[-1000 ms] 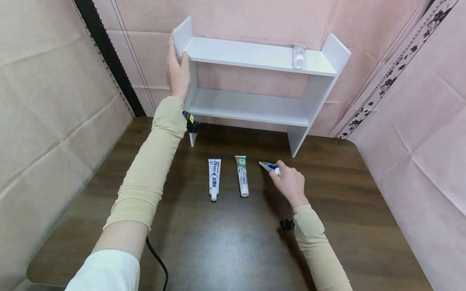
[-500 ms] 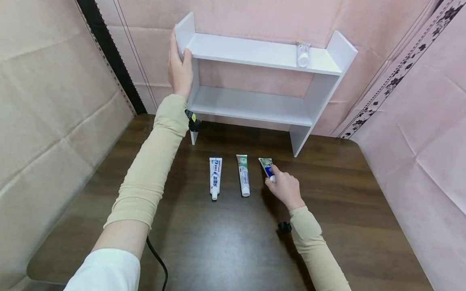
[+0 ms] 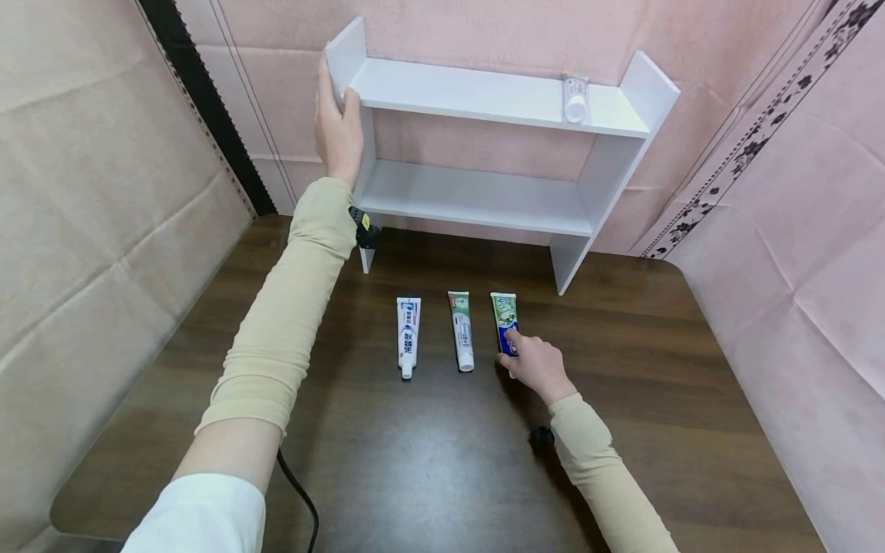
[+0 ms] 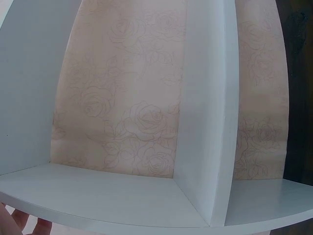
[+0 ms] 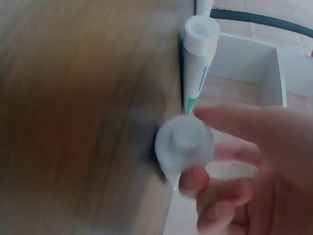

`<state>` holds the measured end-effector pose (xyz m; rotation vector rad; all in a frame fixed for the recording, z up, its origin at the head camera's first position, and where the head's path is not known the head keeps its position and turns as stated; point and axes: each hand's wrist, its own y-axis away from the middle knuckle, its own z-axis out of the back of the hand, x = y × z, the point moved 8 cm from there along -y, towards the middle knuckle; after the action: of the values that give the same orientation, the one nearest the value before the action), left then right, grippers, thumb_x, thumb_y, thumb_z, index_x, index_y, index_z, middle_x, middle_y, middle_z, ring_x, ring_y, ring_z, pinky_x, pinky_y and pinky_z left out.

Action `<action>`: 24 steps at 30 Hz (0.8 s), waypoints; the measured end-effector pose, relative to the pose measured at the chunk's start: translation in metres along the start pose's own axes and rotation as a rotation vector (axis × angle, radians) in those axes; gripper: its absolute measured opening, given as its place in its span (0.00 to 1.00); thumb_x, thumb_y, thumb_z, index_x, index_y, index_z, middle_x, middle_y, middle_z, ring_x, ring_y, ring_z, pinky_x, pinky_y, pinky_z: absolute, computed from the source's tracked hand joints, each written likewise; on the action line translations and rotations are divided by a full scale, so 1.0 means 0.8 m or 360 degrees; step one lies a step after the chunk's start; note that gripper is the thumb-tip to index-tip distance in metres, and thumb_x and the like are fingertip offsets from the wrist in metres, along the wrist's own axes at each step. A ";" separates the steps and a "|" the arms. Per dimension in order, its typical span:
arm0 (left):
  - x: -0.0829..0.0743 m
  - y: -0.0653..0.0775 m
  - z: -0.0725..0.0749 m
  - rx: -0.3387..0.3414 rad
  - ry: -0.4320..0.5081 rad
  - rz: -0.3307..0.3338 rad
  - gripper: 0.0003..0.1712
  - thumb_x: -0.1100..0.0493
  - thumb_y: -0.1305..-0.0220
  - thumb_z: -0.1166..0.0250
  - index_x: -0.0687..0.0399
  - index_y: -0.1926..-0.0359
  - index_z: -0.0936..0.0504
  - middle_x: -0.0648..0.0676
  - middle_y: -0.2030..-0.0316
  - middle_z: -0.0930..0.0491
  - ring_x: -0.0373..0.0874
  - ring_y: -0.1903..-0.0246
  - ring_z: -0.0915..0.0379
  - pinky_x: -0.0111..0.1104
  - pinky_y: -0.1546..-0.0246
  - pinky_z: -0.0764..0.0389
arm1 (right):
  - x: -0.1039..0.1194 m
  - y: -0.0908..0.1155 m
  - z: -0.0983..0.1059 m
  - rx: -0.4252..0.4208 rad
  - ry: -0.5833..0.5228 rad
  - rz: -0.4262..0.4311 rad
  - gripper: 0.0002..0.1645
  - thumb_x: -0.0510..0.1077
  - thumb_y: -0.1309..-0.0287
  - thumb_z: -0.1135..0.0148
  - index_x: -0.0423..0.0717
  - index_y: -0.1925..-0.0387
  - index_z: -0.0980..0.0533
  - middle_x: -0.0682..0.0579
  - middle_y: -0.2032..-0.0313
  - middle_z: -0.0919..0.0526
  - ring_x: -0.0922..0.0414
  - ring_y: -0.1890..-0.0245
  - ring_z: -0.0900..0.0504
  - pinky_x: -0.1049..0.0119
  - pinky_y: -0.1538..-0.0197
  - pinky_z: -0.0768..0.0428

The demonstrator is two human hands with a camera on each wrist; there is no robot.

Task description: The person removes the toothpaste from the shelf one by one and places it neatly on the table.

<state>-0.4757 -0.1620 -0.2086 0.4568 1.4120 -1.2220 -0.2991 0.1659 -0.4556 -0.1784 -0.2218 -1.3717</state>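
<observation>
My left hand grips the left side panel of a white two-tier shelf, thumb at the front edge. In the left wrist view, fingertips show at the panel's edge. On the table, my right hand holds a green-and-blue toothpaste tube near its cap end, between thumb and fingers. The right wrist view shows its pale cap end from close up. Left of it lie a green-and-white toothpaste tube and a blue-and-white toothpaste tube, caps toward me.
Another white tube rests on the upper shelf board near its right end. The shelf stands at the back of the brown wooden table, before a pink cloth. A black cable runs beside my left arm.
The tube in my right hand has turned from slanted to nearly straight, in line with the other tubes, and its printed face now shows upward. My left hand stays on the shelf.
</observation>
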 end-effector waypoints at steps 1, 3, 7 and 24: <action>0.000 0.000 0.001 -0.0003 0.0009 0.0000 0.33 0.49 0.27 0.56 0.23 0.25 0.54 0.30 0.28 0.46 0.27 0.33 0.44 0.26 0.34 0.42 | 0.000 0.000 0.001 0.0003 0.0012 0.0009 0.24 0.51 0.40 0.36 0.44 0.45 0.24 0.36 0.56 0.14 0.44 0.68 0.15 0.50 0.70 0.18; 0.000 0.001 0.002 -0.0009 0.0012 -0.0001 0.33 0.49 0.27 0.56 0.23 0.25 0.54 0.30 0.28 0.46 0.28 0.34 0.42 0.26 0.35 0.41 | -0.001 -0.001 0.001 0.0018 0.0037 0.0023 0.22 0.50 0.39 0.37 0.45 0.46 0.23 0.37 0.57 0.14 0.45 0.69 0.16 0.50 0.71 0.19; 0.000 0.001 0.002 -0.0011 0.0006 -0.0007 0.33 0.49 0.27 0.56 0.23 0.25 0.54 0.30 0.28 0.46 0.28 0.34 0.42 0.26 0.35 0.41 | -0.002 -0.001 0.001 0.0050 0.0042 0.0019 0.22 0.50 0.37 0.39 0.45 0.45 0.23 0.37 0.57 0.14 0.46 0.70 0.16 0.51 0.71 0.19; 0.000 0.000 0.000 0.0002 0.0008 0.0001 0.33 0.48 0.27 0.57 0.23 0.25 0.55 0.30 0.27 0.47 0.27 0.33 0.44 0.27 0.33 0.42 | -0.003 -0.022 0.051 0.0156 0.0032 0.0087 0.24 0.50 0.35 0.43 0.44 0.41 0.25 0.39 0.58 0.15 0.50 0.72 0.20 0.53 0.71 0.22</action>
<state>-0.4754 -0.1623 -0.2085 0.4616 1.4156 -1.2224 -0.3194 0.1752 -0.4166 -0.0882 -0.2647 -1.3050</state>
